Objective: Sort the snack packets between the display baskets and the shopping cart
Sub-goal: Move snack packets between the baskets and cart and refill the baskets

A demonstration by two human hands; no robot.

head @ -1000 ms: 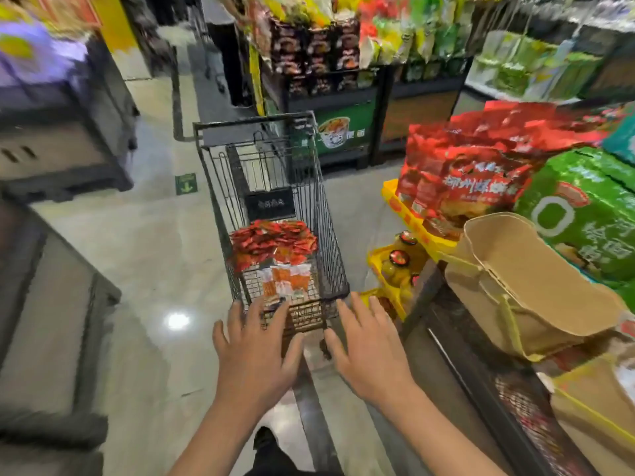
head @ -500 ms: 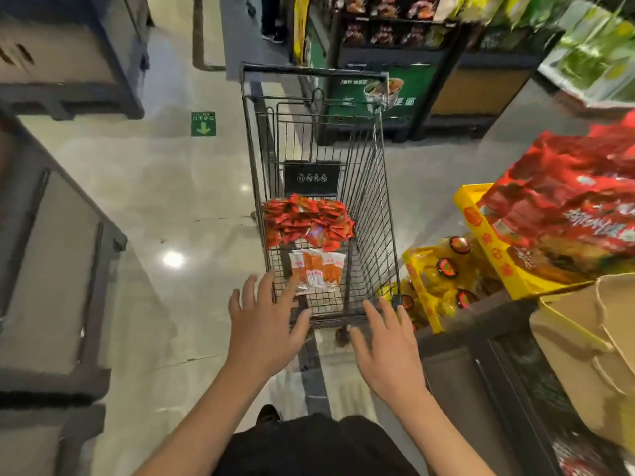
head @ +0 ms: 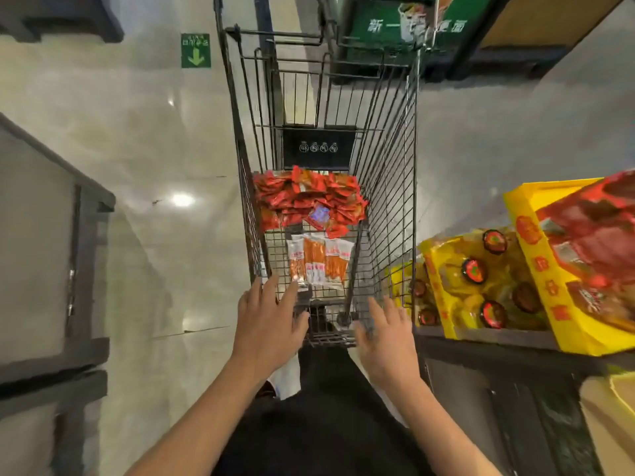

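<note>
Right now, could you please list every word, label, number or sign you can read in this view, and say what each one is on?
"新一": white characters on the green shelf panel beyond the shopping cart; the rest is hidden or blurred.
Green floor sign: white down arrow, its text too blurred to read.
Black cart placard: four round icons, no legible words.
Orange-and-white snack packets, red snack packets, yellow display boxes: print too blurred to read.

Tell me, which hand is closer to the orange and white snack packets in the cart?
Left. The left hand reaches just below the orange and white packets, fingertips almost at their lower edge. The right hand sits lower and off to their right, clearly apart.
</note>
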